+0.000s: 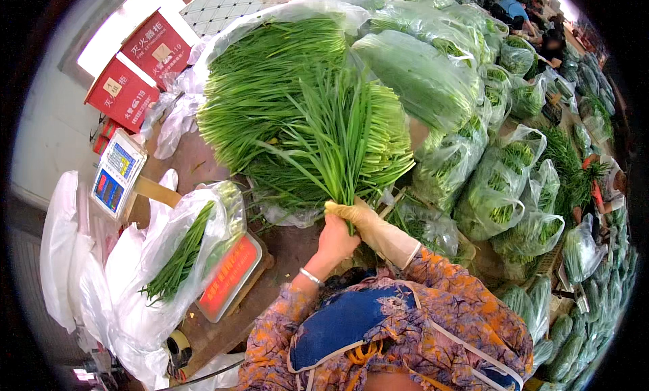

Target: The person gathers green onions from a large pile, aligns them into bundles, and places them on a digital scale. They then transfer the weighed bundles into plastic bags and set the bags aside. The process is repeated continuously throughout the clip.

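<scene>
A bunch of long green Chinese chives (pixel 338 137) stands upright between my two hands, its leaves fanning out upward. My bare left hand (pixel 336 241), with a silver bangle at the wrist, is closed around the bottom of the bunch. Beside it, my right hand (pixel 377 227) in a pale yellow glove is closed on the same stems. Right behind the bunch rises a big pile of chives (pixel 270 87) on clear plastic sheeting. To the left, more chives (pixel 186 252) lie in an open clear plastic bag (pixel 226 202) on a scale's red-topped plate (pixel 230 276).
The scale's display (pixel 118 175) stands at left, near white plastic bags (pixel 125 276). Two red fire-equipment boxes (pixel 125 93) are at the back left. Bagged greens (pixel 419 77) crowd the right side. A roll of tape (pixel 178 344) lies at lower left. Other people (pixel 517 12) are far right.
</scene>
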`<action>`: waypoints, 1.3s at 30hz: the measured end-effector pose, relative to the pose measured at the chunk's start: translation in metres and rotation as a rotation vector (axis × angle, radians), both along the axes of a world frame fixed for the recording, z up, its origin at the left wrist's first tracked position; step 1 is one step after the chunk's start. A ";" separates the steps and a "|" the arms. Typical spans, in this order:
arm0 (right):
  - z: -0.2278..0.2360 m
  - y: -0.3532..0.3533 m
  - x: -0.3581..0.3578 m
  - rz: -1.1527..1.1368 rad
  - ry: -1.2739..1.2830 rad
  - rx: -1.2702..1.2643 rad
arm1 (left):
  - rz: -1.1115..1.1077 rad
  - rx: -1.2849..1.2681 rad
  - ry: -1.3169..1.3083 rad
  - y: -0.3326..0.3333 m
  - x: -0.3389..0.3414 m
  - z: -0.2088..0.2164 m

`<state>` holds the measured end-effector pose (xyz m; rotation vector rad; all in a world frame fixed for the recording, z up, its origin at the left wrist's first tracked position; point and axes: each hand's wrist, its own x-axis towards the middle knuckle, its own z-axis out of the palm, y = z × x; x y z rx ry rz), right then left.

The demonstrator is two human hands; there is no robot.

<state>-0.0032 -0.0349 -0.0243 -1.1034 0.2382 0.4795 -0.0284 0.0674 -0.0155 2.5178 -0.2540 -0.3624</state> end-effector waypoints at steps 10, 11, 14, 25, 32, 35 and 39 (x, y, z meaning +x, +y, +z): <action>-0.010 -0.007 -0.012 0.120 -0.025 0.722 | -0.022 -0.371 -0.040 0.035 -0.044 0.038; -0.007 -0.005 -0.011 0.133 -0.011 0.804 | 0.035 -0.472 0.057 0.042 -0.049 0.040; 0.005 0.002 -0.004 0.150 -0.013 0.915 | 0.185 -0.696 -0.034 0.061 -0.057 0.037; 0.071 0.045 0.009 0.290 -0.226 0.994 | 0.412 -0.267 -0.674 0.178 -0.115 0.103; 0.197 0.137 0.018 0.518 -0.699 0.753 | 0.712 0.214 -0.752 0.319 -0.145 0.163; 0.222 0.201 0.012 0.585 -0.738 0.489 | 0.658 0.743 -0.579 0.377 -0.140 0.170; 0.219 0.292 0.016 0.843 -1.025 0.157 | 0.624 1.178 -0.670 0.413 -0.141 0.185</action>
